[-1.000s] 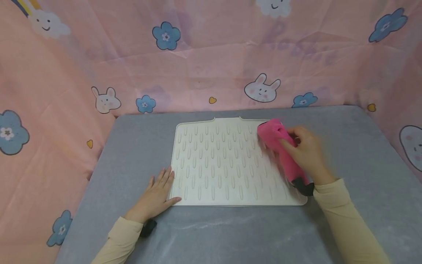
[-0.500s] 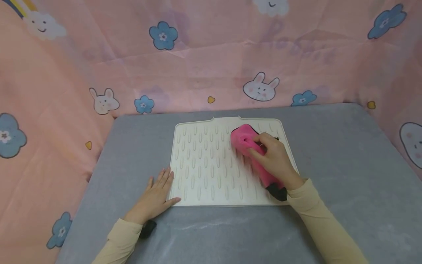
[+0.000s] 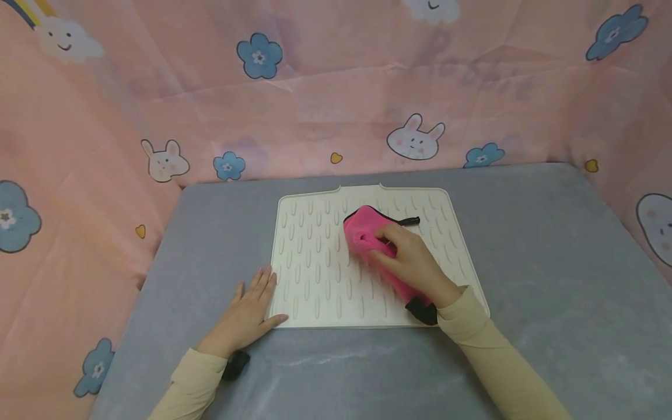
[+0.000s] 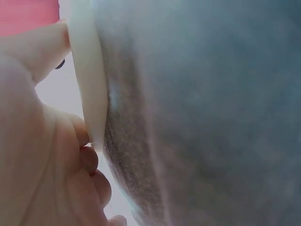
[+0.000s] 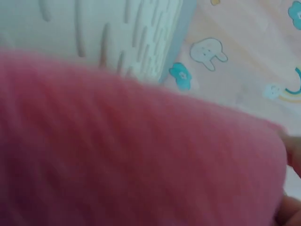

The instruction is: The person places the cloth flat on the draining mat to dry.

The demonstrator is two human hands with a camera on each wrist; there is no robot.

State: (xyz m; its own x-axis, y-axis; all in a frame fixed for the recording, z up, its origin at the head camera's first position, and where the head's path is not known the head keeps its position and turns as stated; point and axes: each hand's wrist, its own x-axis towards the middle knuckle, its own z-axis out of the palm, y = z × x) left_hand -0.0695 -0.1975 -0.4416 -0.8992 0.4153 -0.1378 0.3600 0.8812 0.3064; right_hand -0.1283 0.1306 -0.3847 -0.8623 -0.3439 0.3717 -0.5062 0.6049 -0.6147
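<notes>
A white mat [image 3: 307, 256] with rows of raised oblong ridges lies on the grey table. My left hand [image 3: 244, 318] rests spread at its left edge, the thumb on the near corner; the left wrist view has that hand [image 4: 37, 155] against the mat's pale rim [image 4: 89, 70]. With thumb and fingers my right hand [image 3: 415, 262] grips a bunched pink cloth [image 3: 364, 224] with black trim and a black loop, over the mat's middle. The same cloth [image 5: 141, 150] fills most of the right wrist view, hiding most of the right hand.
The grey tabletop [image 3: 551, 251] extends around the mat on every side. Behind and beside it hangs a pink curtain [image 3: 325, 99] printed with rabbits, flowers and clouds. A black strap piece [image 3: 235, 364] shows under the left wrist.
My right hand has moved left with the pink cloth, from the mat's right side to its middle, uncovering the right edge. The left hand stays in place.
</notes>
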